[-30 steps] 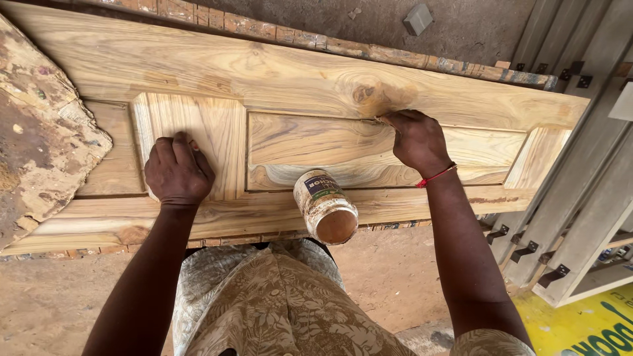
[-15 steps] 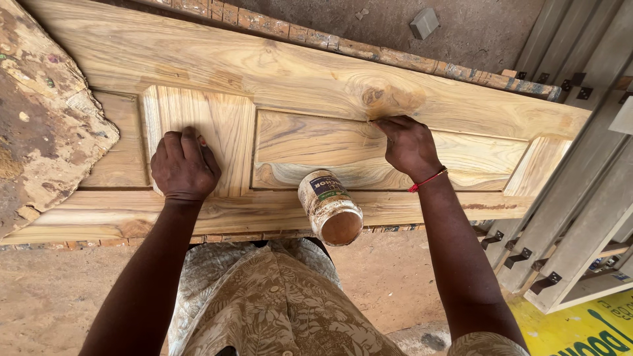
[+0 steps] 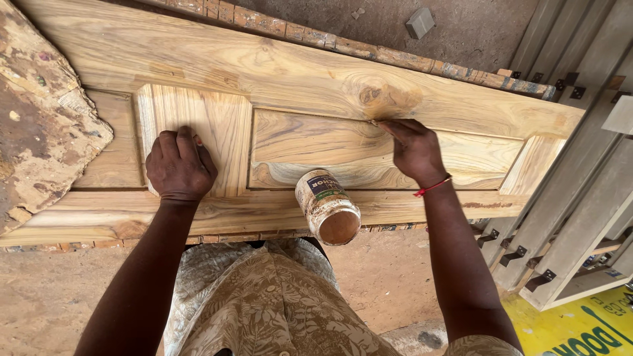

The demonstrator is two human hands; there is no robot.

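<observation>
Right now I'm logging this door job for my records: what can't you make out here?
Head view only:
- Tool in the right hand: hidden by the fingers.
- Jar contents: too unclear.
- Wooden door ends: left covered by a stained slab, right blocked by grey frames.
- Left hand palm: hidden.

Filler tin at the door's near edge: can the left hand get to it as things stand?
Probably yes. The left hand rests flat on the raised panel, holding nothing, and the tin stands open to its right with only bare wood between. The right hand works farther up, out of the way.
</observation>
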